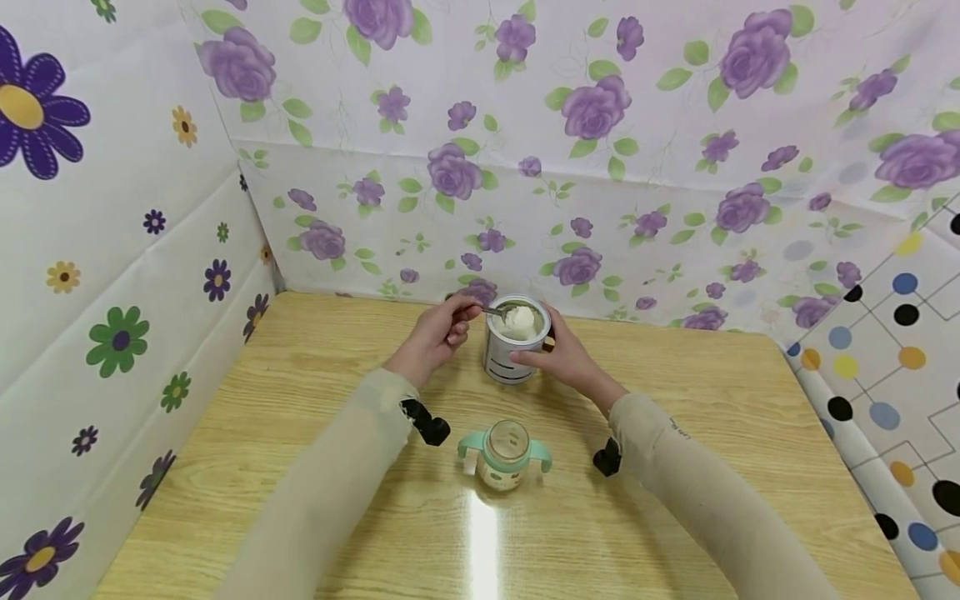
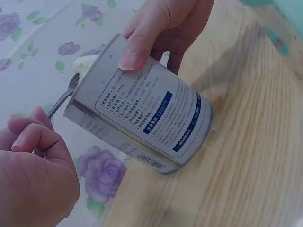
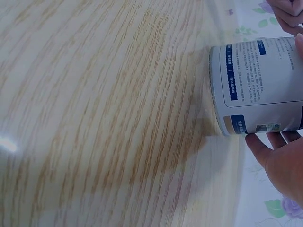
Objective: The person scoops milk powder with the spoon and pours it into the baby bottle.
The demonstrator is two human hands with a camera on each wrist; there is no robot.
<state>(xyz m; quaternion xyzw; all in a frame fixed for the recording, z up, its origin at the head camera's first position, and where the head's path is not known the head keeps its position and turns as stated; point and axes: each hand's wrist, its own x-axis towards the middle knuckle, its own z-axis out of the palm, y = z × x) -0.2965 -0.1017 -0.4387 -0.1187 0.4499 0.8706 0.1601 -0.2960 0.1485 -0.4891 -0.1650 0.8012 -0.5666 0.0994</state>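
My left hand (image 1: 438,337) pinches the thin handle of a metal spoon (image 1: 492,311) whose bowl end is at the mouth of a tin can (image 1: 510,367). White powder (image 1: 519,322) heaps up at the can's opening, and in the left wrist view a pale mound shows over the rim beside the spoon (image 2: 71,90). The can stands upright, printed with text and dark blue bars. Around its right side curls my right hand (image 1: 564,354), with the thumb across the front near the rim. Closer to me stands an uncapped baby bottle (image 1: 502,467) with two mint green handles.
The wooden table (image 1: 360,517) carries the can near its back edge and the bottle in the middle. Behind hangs a flowered cloth (image 1: 450,225). Patterned cloths also close in the left and right sides.
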